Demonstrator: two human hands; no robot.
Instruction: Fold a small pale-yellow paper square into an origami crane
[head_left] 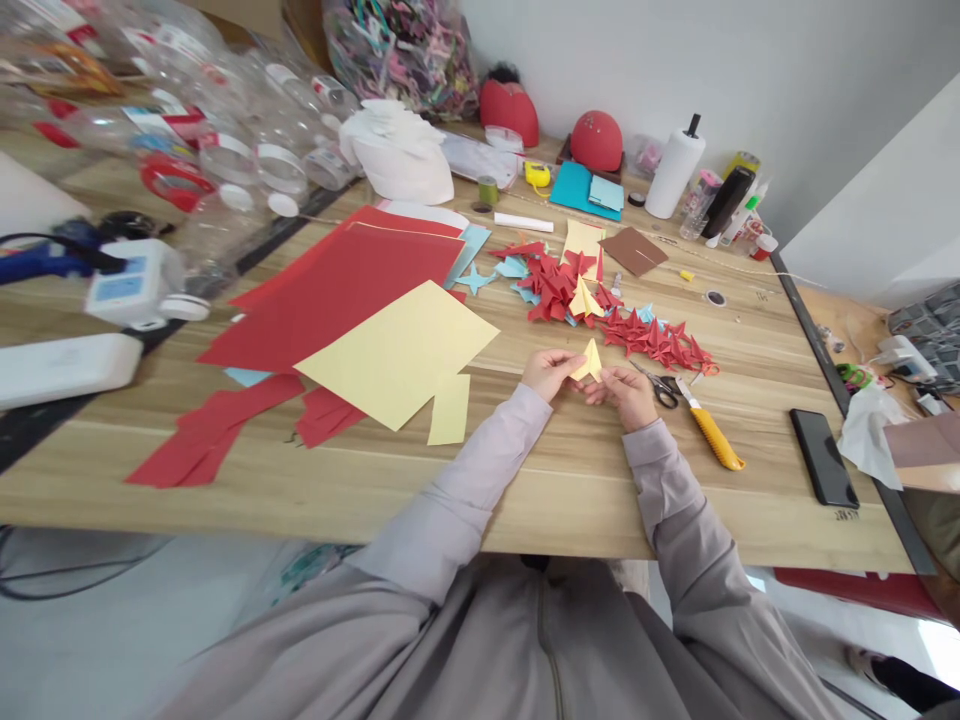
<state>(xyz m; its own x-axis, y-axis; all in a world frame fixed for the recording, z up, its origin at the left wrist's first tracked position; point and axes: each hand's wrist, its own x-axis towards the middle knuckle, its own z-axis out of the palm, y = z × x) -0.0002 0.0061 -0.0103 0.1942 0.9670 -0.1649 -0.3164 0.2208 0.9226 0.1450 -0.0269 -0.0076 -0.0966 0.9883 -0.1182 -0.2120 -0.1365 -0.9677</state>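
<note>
Head view of a person seated at a wooden table (pixel 525 500), both hands raised just above its surface. The left hand (pixel 550 372) and the right hand (pixel 626 393) pinch a small folded yellow paper piece (pixel 589 362) between them, fingertips closed on its opposite edges; the piece stands between the two hands, its pointed tip upward, clear of the table. Because the grip is only at the fingertips and the paper is small, a crease pressed off-line would likely skew the fold, and too firm a pull from either hand could tear the thin point. The scissors (pixel 660 385) lie just beside the right hand, with the yellow-handled utility knife (pixel 712 432) next to them; a careless sweep of the right wrist could knock against either. A pile of finished red folded pieces (pixel 637 335) lies just beyond the hands, with one yellow piece (pixel 583 298) among them, so a dropped piece could land in that pile. A large yellow sheet (pixel 397 352) rests over red sheets (pixel 337 285) to the left, and a black phone (pixel 823 456) lies well apart to the right.
</note>
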